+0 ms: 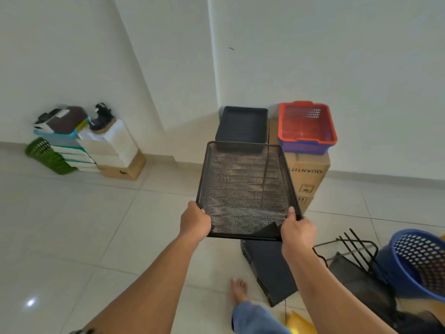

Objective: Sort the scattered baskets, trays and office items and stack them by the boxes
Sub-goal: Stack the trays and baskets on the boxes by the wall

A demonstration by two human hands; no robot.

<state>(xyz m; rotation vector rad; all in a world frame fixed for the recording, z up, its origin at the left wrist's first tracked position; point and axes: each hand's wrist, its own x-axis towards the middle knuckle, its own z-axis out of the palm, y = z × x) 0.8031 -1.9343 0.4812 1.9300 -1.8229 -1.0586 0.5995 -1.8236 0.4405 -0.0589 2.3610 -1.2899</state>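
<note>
I hold a black wire-mesh tray out in front of me, above the floor. My left hand grips its near left corner and my right hand grips its near right corner. Beyond the tray a stack of dark plastic trays stands by the wall. To its right, a red basket nested in a blue one sits on stacked cardboard boxes.
On the floor at lower right lie a black tray, a black wire rack, a blue round basket and a yellow item. At far left a green basket, books and boxes stand by the wall. My bare foot is below.
</note>
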